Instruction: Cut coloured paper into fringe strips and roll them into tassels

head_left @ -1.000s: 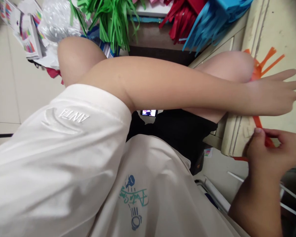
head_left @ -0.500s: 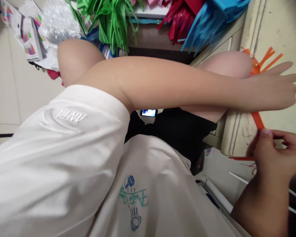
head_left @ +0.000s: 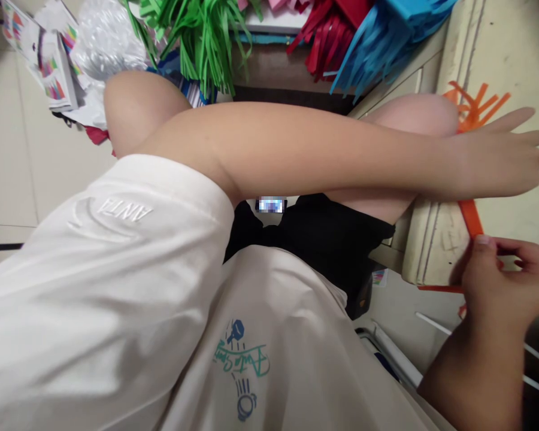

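Note:
My left arm reaches across my lap to the right. My left hand [head_left: 498, 158] lies flat with fingers stretched out on an orange paper strip [head_left: 469, 216] on the cream table [head_left: 512, 54]. The strip's cut fringe end [head_left: 474, 106] sticks out beyond the wrist. My right hand [head_left: 503, 275] is at the table's near edge, thumb and fingers pinched on the strip's other end.
Bundles of fringed paper hang at the top: green [head_left: 202, 42], red [head_left: 327, 30] and blue [head_left: 386, 36]. A phone [head_left: 270, 205] rests on my lap. Printed booklets [head_left: 40, 54] and a clear plastic bag [head_left: 108, 42] lie on the floor at upper left.
My right hand has slid a little to the right along the strip. The fringe end has shifted slightly upward. My left hand stays flat on the paper.

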A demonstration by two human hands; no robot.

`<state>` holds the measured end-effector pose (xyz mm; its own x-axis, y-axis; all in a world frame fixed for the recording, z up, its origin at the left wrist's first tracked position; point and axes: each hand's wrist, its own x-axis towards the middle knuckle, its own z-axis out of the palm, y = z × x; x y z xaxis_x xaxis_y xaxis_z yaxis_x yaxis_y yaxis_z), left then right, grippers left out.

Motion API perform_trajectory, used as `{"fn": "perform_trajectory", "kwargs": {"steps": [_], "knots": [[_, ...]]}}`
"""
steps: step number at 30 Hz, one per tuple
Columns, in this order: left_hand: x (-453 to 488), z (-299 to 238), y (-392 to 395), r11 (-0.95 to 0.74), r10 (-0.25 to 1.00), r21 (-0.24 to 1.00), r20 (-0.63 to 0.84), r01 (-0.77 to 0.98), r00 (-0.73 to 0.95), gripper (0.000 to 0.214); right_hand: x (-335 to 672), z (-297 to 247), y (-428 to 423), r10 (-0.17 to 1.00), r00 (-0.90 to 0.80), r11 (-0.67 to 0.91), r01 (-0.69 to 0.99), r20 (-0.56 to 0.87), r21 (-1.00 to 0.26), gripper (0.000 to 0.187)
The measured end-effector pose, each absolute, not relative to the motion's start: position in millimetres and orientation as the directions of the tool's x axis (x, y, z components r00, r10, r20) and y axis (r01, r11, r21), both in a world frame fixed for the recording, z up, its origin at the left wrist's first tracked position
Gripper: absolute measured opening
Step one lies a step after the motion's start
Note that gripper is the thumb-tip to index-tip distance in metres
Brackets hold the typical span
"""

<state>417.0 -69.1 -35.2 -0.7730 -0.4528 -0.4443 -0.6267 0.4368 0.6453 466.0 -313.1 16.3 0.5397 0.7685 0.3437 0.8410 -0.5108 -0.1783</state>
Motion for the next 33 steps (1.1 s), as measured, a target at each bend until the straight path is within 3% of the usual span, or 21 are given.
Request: {"fn": "perform_trajectory", "kwargs": {"steps": [4,6,10,12,15,18,21,23,24,25,26,28,30,33], "knots": [[427.8,-41.1,-68.6,0.399,-0.435,0.653,-0.483,-0.643,-0.760,0.089,466.5,15.8,-316.6,0.751,0.573,-0.535,0.820,0.329,-0.205,0.033],[426.4,-39.8,-67.7,0.354,-0.510,0.614,-0.505,-0.705,-0.696,0.088,462.3,17.9,-314.9,0.736,0.603,-0.570,0.797,0.306,-0.198,0.035],[413.4,-30.6,-66.1,0.097,-0.757,0.426,-0.556,-0.900,-0.345,0.088,452.9,22.7,-310.2,0.743,0.610,-0.577,0.793,0.275,-0.197,0.029],[405.8,-25.0,-66.5,-0.073,-0.786,0.334,-0.600,-0.940,-0.153,0.089,449.8,24.5,-308.2,0.753,0.599,-0.572,0.800,0.271,-0.181,0.022],[397.0,-17.5,-69.9,-0.227,-0.666,0.227,-0.746,-0.947,-0.019,0.088,446.9,27.1,-306.4,0.756,0.590,-0.568,0.806,0.282,-0.165,0.017],[386.3,-7.5,-75.7,-0.260,-0.443,0.124,-0.897,-0.958,0.004,0.083,444.8,30.1,-308.2,0.754,0.598,-0.565,0.802,0.272,-0.194,0.017],[363.3,10.5,-81.3,-0.295,-0.290,-0.003,-0.952,-0.955,0.093,0.078,444.1,31.8,-311.8,0.767,0.590,-0.553,0.807,0.251,-0.209,0.016],[339.5,26.8,-85.1,-0.421,-0.230,-0.249,-0.901,-0.872,0.368,0.070,444.3,32.1,-312.9,0.781,0.585,-0.556,0.811,0.219,-0.184,0.017],[326.1,35.3,-87.5,-0.532,-0.185,-0.406,-0.801,-0.743,0.569,0.064,444.1,32.4,-312.8,0.782,0.590,-0.568,0.807,0.203,-0.158,0.017],[312.5,43.4,-90.4,-0.693,-0.106,-0.529,-0.599,-0.491,0.794,0.060,443.5,33.1,-312.4,0.779,0.599,-0.585,0.801,0.185,-0.132,0.016],[299.2,50.5,-93.7,-0.852,-0.006,-0.491,-0.337,-0.181,0.942,0.059,442.1,34.3,-312.0,0.775,0.610,-0.599,0.793,0.165,-0.111,0.014],[276.1,60.3,-100.9,-0.980,0.191,-0.047,0.057,0.194,0.980,0.049,437.6,38.2,-311.9,0.789,0.605,-0.595,0.796,0.107,-0.115,0.010],[260.3,63.5,-106.1,-0.935,0.284,0.247,0.098,0.253,0.954,0.041,431.9,41.5,-313.1,0.832,0.553,-0.540,0.825,0.040,-0.169,0.014],[251.6,62.9,-107.5,-0.896,0.287,0.359,0.023,0.260,0.958,0.038,425.6,40.8,-316.0,0.836,0.546,-0.531,0.829,0.046,-0.177,0.020]]}}
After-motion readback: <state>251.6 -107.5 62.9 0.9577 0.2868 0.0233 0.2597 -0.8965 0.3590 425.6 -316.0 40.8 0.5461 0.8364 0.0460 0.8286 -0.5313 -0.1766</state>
